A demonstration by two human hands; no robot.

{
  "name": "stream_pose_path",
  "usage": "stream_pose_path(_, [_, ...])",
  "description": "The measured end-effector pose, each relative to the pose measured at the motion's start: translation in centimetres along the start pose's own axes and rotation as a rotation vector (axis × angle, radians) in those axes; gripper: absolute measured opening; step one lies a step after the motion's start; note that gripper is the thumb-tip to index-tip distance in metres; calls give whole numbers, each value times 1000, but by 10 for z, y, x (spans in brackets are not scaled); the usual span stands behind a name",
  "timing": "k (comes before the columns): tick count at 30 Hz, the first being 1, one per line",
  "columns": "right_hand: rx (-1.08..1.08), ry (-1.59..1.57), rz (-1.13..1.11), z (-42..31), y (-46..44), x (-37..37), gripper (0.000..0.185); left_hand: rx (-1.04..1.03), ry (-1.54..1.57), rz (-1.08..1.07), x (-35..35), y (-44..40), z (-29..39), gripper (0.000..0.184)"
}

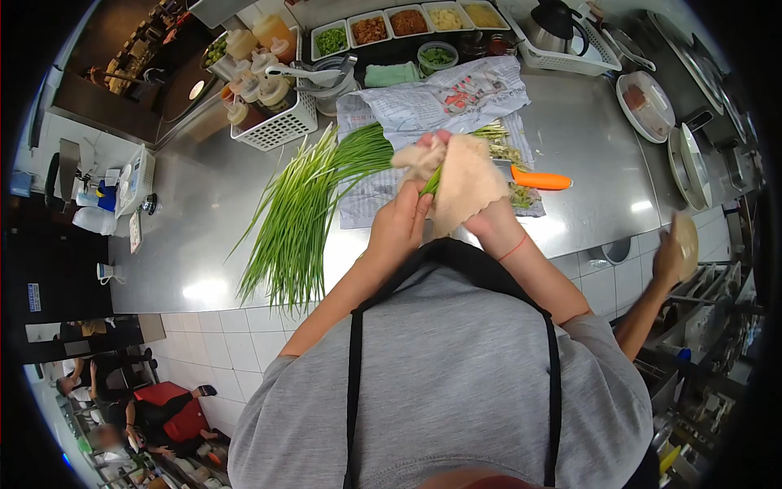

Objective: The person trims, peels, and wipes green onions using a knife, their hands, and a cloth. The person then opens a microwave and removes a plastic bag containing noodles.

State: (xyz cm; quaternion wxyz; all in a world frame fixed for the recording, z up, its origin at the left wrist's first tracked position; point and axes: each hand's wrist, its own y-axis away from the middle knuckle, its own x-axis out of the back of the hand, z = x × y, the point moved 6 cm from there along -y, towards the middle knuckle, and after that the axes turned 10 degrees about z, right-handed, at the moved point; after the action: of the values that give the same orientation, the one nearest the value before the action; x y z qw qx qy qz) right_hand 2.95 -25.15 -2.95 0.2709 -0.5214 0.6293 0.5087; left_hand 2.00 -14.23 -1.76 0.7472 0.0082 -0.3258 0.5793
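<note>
My left hand [399, 218] is closed round some green stalks [430, 184] near the middle of the counter. A beige cloth [466, 181] is in my right hand [491, 222], bunched against the stalks; it hides most of that hand's fingers. Left of my hands lies a large spread of long green onions [295, 213], partly over newspaper [358, 204]. A knife with an orange handle [542, 180] rests just right of the cloth, on pale root trimmings [503, 138] that lie on the newspaper.
Behind are a white basket of bottles [281, 129], food trays [369, 29], a green cloth [391, 74] and a kettle [555, 28]. Covered plates [645, 104] stand at the right. Another person's arm [648, 306] reaches in at the right. Other people sit at lower left.
</note>
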Motion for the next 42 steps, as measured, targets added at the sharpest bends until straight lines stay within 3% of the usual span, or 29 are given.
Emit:
stream_pose_path(6, [79, -29, 47, -22, -22, 7, 34, 51, 33, 23, 7, 1, -4, 17])
stream_pose_path(8, [57, -131, -275, -42, -27, 10, 35, 92, 65, 22, 9, 5, -12, 17])
stream_pose_path(11, [143, -150, -174, -44, -21, 34, 35, 130, 113, 52, 13, 4, -18, 18])
stream_pose_path(12, [122, -66, -354, -41, -25, 29, 38, 126, 129, 86, 14, 2, -19, 18])
stream_pose_path(13, [122, -63, -355, -37, -25, 34, 38, 125, 131, 89, 13, 1, -18, 18])
stream_pose_path(15, [180, -74, 227, -24, -19, 43, 37, 138, 176, 112, 15, -2, -16, 18])
stream_pose_path(16, [70, -102, -156, -18, -27, 51, 36, 138, 175, 111, 16, -3, -17, 18])
stream_pose_path(17, [71, -103, -155, -16, -21, 44, 36, 139, 182, 118, 16, -4, -17, 17])
stream_pose_path(19, [90, -37, 136, -9, -1, 40, 39, 139, 191, 126, 17, -5, -15, 17])
stream_pose_path(22, [75, -34, 142, 2, 1, 58, 44, 113, 196, 155, 19, -9, -10, 17])
stream_pose_path(25, [-78, -35, 11, 19, 7, 63, 45, 74, 179, 157, 17, -12, -9, 17])
stream_pose_path(26, [-74, -35, 10, 18, 8, 57, 45, 98, 126, 120, 15, -13, -8, 17])
stream_pose_path(28, [0, 252, -41, 17, 13, 34, 37, 123, 72, 78, 12, -12, -8, 16])
stream_pose_path(30, [20, 280, 20, 13, 18, 30, 33, 87, 19, -2, 5, -9, -4, 15])
stream_pose_path(34, [86, 51, -158, 13, 11, 32, 24, 11, 48, 21, 4, -5, -1, 15])
stream_pose_path(39, [196, 42, -185, 4, 11, 28, 25, 12, 59, 15, 6, -6, 4, 14])
stream_pose_path(42, [118, -60, -109, 0, 8, 35, 28, 12, 48, 1, 4, -5, 4, 14])
